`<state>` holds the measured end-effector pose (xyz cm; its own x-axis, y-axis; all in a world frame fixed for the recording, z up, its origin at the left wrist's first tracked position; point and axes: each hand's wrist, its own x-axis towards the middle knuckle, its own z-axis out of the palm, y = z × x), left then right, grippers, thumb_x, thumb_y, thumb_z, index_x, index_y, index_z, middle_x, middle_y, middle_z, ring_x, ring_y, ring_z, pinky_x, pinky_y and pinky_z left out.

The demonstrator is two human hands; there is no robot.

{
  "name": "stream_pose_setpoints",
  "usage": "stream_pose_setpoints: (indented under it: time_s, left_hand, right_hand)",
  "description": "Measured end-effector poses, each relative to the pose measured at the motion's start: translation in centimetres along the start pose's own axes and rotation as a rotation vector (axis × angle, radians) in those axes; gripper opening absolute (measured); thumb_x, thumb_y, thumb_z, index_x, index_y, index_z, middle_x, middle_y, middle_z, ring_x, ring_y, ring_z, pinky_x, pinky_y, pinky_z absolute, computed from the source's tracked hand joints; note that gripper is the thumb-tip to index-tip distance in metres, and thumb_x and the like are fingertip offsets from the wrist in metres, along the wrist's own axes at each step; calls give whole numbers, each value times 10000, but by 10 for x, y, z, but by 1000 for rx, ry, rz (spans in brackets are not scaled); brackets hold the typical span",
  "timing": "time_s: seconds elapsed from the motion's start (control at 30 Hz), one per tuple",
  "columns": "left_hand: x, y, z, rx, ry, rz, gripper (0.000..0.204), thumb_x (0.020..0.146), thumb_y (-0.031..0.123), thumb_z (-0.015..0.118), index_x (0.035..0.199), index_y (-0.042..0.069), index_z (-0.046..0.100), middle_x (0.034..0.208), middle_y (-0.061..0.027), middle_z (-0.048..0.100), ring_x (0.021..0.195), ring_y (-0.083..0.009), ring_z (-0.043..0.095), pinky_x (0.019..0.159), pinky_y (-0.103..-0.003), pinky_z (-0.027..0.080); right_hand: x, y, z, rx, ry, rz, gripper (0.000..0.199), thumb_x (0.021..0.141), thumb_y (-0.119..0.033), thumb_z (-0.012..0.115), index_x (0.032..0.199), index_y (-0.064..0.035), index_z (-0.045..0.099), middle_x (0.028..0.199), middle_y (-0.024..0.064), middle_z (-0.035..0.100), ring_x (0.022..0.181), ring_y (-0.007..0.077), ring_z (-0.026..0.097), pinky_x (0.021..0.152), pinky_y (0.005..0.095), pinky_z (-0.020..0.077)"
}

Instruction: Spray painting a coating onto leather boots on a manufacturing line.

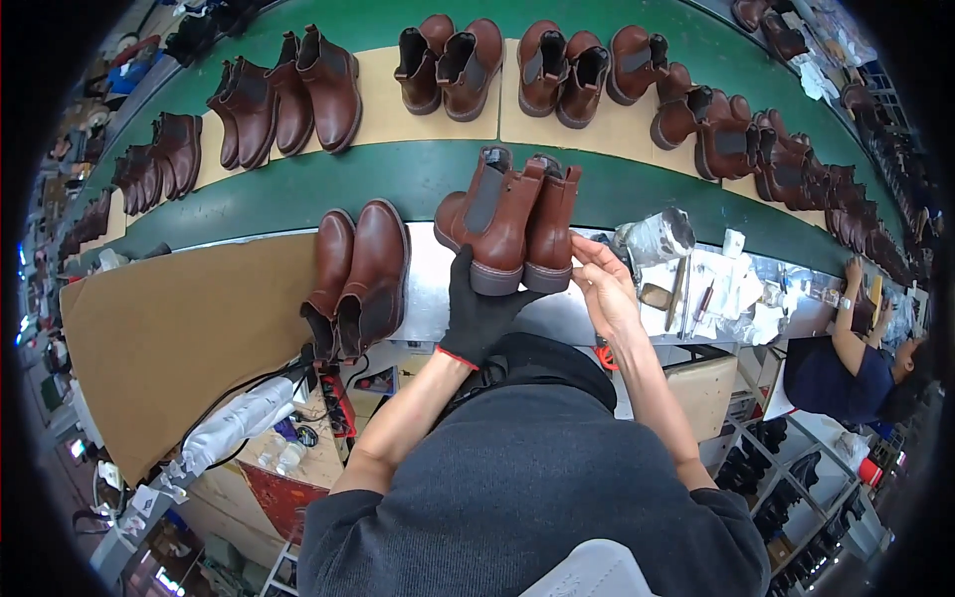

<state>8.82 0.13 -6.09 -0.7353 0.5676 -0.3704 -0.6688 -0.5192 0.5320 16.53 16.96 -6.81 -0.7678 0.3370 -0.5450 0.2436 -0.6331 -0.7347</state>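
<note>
Two boots [505, 227] sit in the gloved left hand [484, 306]; the right hand [603, 287] touches one, grip unclear. Slack support could drop them.

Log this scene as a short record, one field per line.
Left hand: black-gloved, under the held boots
Right hand: bare, fingers at the right boot's heel
Held boots: brown pair, heels toward the person
Second pair: brown, left of the held boots, toes away
Far row: more brown boots on tan sheets
Co-worker: far right, dark top
</note>
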Motion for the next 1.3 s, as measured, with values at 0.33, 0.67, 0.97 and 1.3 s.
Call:
stream_pose_setpoints:
  time_s: [0.33,0.67,0.97,1.3]
  left_hand:
    - [-48,-4,-126,599,364,-298,572,933,290,495,1439,116,293,1352,-91,442,1196,-202,470,921,-389,451]
    - [24,0,-136,350,505,-241,630,918,595,372,1326,119,437,1199,-119,547,1060,-215,509,852,-377,405]
    - [26,8,-121,374,483,-300,618,891,645,376,1263,165,486,1144,-83,579,959,-190,541,823,-350,405]
    - [27,26,-106,439,234,-239,573,969,552,260,1315,124,417,1100,-129,573,967,-219,556,835,-372,439]
  right_hand:
    - [36,68,-27,-413,-36,308,482,975,-357,449,1348,-52,438,1227,56,553,1132,177,486,960,352,382]
    - [81,82,-34,-631,-48,264,627,926,-531,455,1260,-1,480,1101,113,596,948,186,590,822,334,465]
    - [57,85,-3,-497,133,69,740,847,-475,625,1235,131,454,1113,220,594,1062,226,555,909,293,422]
    - [16,85,0,-206,273,-78,589,776,-303,743,1200,29,504,1058,105,602,963,157,558,859,282,428]
